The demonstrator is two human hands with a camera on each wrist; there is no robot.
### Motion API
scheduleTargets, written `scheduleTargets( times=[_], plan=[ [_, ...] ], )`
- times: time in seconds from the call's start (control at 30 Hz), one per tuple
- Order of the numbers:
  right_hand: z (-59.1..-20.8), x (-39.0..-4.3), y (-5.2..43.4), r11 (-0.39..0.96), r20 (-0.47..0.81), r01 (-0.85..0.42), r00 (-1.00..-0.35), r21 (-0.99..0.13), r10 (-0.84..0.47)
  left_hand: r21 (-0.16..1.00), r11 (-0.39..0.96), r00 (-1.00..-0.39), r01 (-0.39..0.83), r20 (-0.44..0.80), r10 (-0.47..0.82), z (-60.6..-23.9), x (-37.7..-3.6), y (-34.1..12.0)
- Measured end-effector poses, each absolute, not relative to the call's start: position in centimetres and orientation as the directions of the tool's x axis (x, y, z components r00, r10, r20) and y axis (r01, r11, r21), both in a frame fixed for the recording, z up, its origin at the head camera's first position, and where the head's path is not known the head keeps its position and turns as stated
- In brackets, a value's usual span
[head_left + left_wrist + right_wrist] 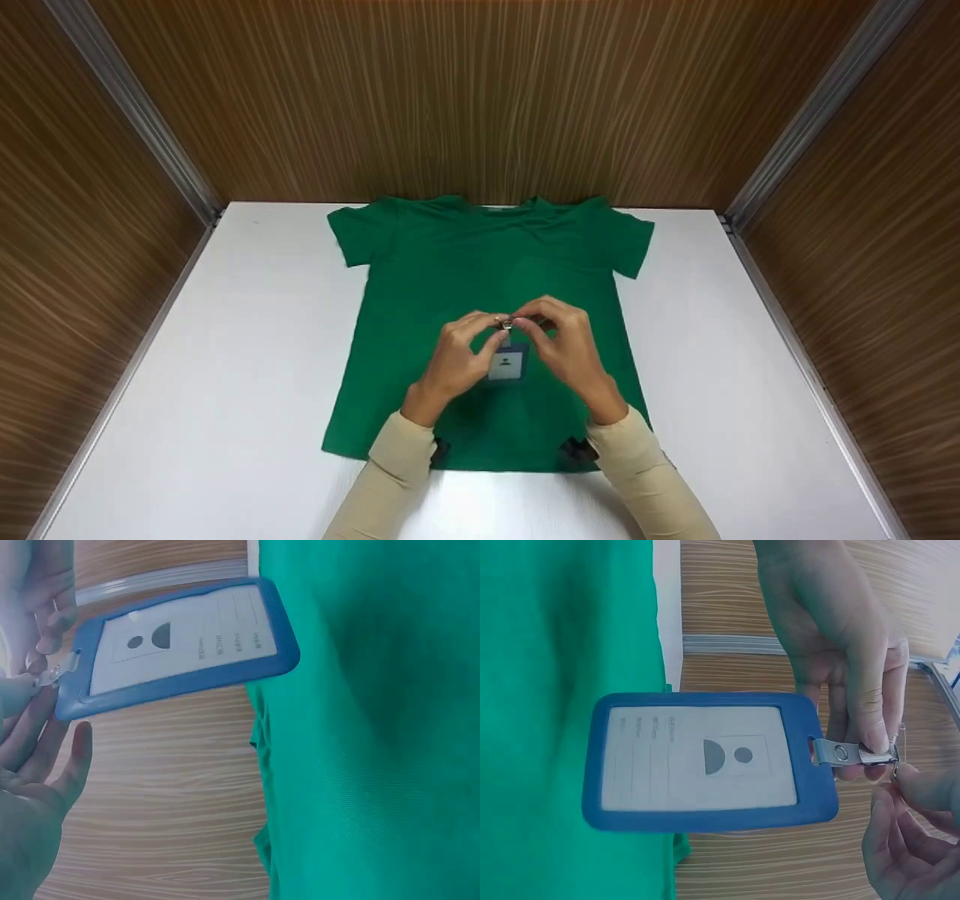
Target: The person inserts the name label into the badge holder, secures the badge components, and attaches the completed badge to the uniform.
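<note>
A badge holder [815, 795] with a blue frame hangs upright above the green T-shirt [480, 277], its white card [705, 787] facing the person. From its slot rises a clear snap strap [838, 753] to a small metal clip [876, 756] with a thin wire pin [902, 736]. My left hand [457, 356] pinches the clip between thumb and fingers. At the clip's upper end, my right hand [566, 345] pinches the metal pin part with thumb and forefinger. Both hands' fingertips nearly meet there, partly covering the pin.
The T-shirt lies spread on a white table [247, 360], collar away from the person. Wood-grain panels [480, 97] stand behind and at both sides, with metal rails [142, 105] at the corners. Dark wrist mounts [577, 452] sit under both beige sleeves [637, 465].
</note>
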State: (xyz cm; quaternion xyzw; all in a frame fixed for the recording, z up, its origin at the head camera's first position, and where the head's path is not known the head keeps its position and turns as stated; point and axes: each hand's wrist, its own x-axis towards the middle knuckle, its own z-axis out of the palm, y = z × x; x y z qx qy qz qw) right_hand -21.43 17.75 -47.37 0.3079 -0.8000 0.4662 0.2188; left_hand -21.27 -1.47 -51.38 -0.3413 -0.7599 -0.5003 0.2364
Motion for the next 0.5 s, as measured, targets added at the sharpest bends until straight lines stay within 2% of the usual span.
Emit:
scheduleTargets(
  times=[0.13, 0.33, 0.5],
  plan=[
    [-47.51, -21.38, 17.62, 0.375, 0.641, -0.697, -0.714, -0.612, -0.281, 0.591, 0.22, -0.63, 0.776, 0.74, 0.236, -51.3, -21.29, -1.3],
    [-47.67, -21.21, 17.34, 0.367, 0.641, -0.684, -0.725, -0.63, -0.251, 0.508, 0.208, -0.544, 0.836, 0.814, 0.202, -51.2, -21.52, -1.26],
    [-47.82, -21.18, 17.23, 0.359, 0.645, -0.682, -0.727, -0.637, -0.237, 0.488, 0.216, -0.528, 0.846, 0.824, 0.205, -51.36, -21.65, -1.3]
  ],
)
